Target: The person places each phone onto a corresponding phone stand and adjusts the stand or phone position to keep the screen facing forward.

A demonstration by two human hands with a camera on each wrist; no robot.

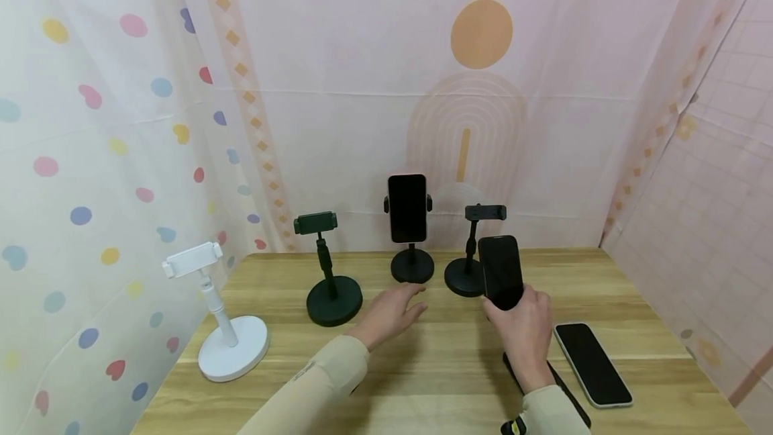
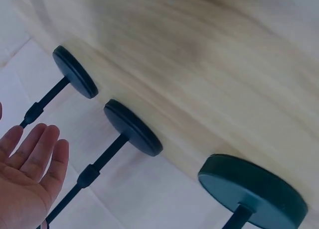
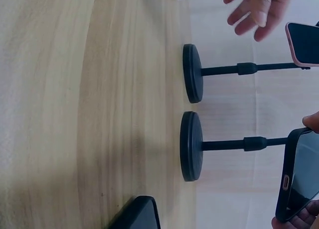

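Note:
My right hand (image 1: 524, 331) grips a black phone (image 1: 501, 270) by its lower end, raised above the table just right of an unfilled black phone stand (image 1: 464, 278). In the right wrist view, fingers hold the phone (image 3: 301, 174) at both side edges. My left hand (image 1: 389, 314) is held out with straight fingers and nothing in it, in front of the middle black stand (image 1: 413, 267). That stand's clamp carries an upright phone (image 1: 407, 208). The left wrist view shows the left hand's spread fingers (image 2: 47, 152) near the black stands' poles.
A dark green stand (image 1: 334, 301) and a white stand (image 1: 232, 351), both with unfilled clamps, stand to the left. On the right of the wooden table (image 1: 435, 381) lie a white-edged phone (image 1: 593, 364) and a dark phone (image 1: 570, 395), partly hidden by my right forearm. Curtains (image 1: 338, 86) hang behind.

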